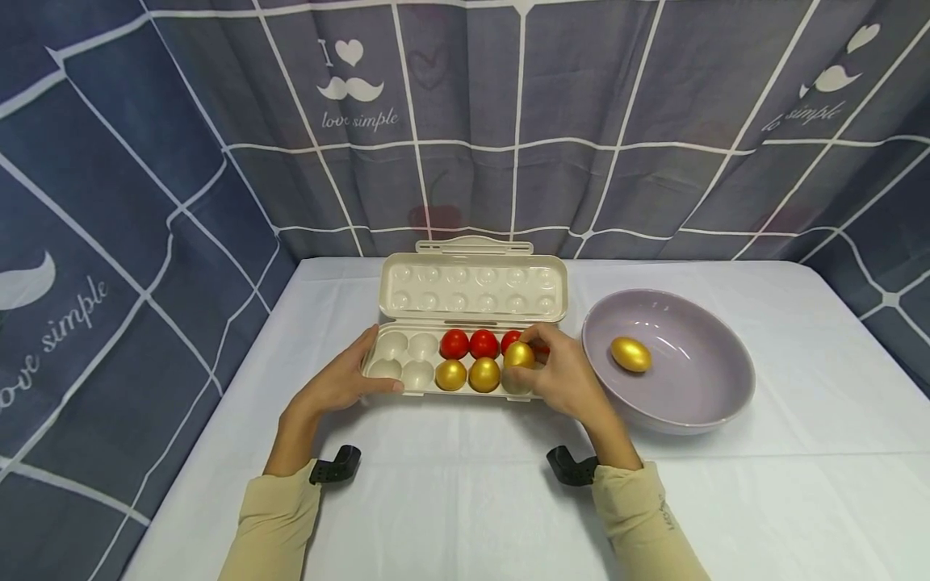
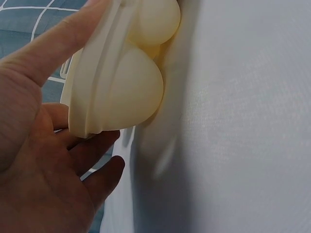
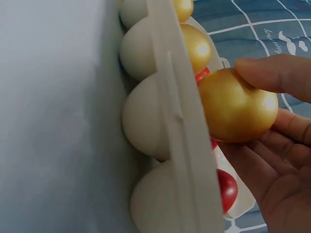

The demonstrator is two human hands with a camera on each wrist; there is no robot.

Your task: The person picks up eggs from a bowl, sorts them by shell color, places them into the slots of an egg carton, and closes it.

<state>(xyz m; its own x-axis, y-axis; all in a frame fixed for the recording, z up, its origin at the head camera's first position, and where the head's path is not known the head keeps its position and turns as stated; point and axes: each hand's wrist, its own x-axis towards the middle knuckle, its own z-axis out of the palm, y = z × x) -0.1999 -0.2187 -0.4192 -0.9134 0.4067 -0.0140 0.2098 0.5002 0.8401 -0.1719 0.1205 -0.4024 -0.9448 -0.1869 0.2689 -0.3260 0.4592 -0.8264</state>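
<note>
An open egg carton (image 1: pixel 474 326) of cream plastic lies on the table with its lid tipped back. My left hand (image 1: pixel 341 378) grips the carton's left end, thumb along the front edge. At the right part of the front row, my right hand (image 1: pixel 563 373) pinches a gold egg (image 3: pixel 238 106) between thumb and fingers, right over a cup. Two more gold eggs (image 1: pixel 484 375) sit beside it in the front row. Several red eggs (image 1: pixel 454 344) fill back-row cups, the rightmost partly behind my right hand. The left cups (image 1: pixel 392 345) hold no eggs.
A lilac bowl (image 1: pixel 708 375) stands to the right of the carton, with one gold egg (image 1: pixel 630 354) inside. White cloth covers the table (image 1: pixel 450 492). Grey checked fabric (image 1: pixel 465 121) hangs behind and at the sides.
</note>
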